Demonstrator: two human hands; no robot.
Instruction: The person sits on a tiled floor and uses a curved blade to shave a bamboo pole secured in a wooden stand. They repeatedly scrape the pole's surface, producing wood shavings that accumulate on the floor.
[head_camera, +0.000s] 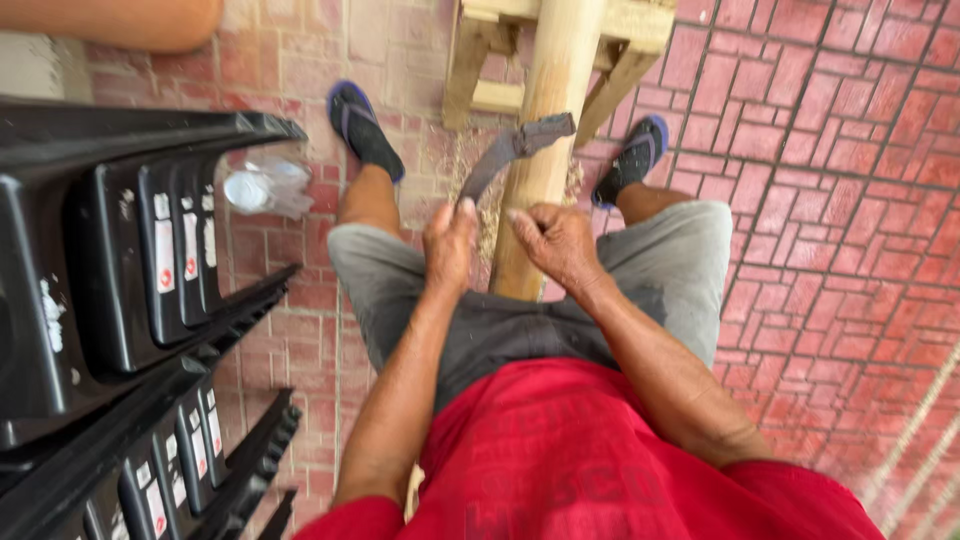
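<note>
Shirt and shorts: nearest the camera, a red shirt (590, 460) and grey shorts (660, 270); the person sits with knees apart looking down.
Left hand (450, 245): fingers look curled round the near end of a curved dark blade tool (510, 150). It's blurry, so I can't swear how tight the grip is.
Right hand (560, 240): just right of the left one, fingers bent and clenched against the pole. Looks like it's on the tool's other end or bracing the wood, can't tell which.
Wooden pole (545, 120): pale, round, runs from between the knees away to the far side. I'd guess stiff, fairly heavy and smooth, so best gripped with a full wrap near the lap end.
Blade tool: lies across the pole, a bit beyond the hands, touching it. Probably hard and sharp along the edge, so hold the ends only.
Shavings (480, 170): scattered on the brick floor (820, 200) beside the pole.
Sandals: dark ones, left foot (365, 130) and right foot (635, 155), either side of the pole.
Wooden frame (480, 60): far end, carrying the pole.
Stacked black plastic chairs (120, 280): on the left, with a crumpled clear plastic bottle (265, 185) beyond them.
</note>
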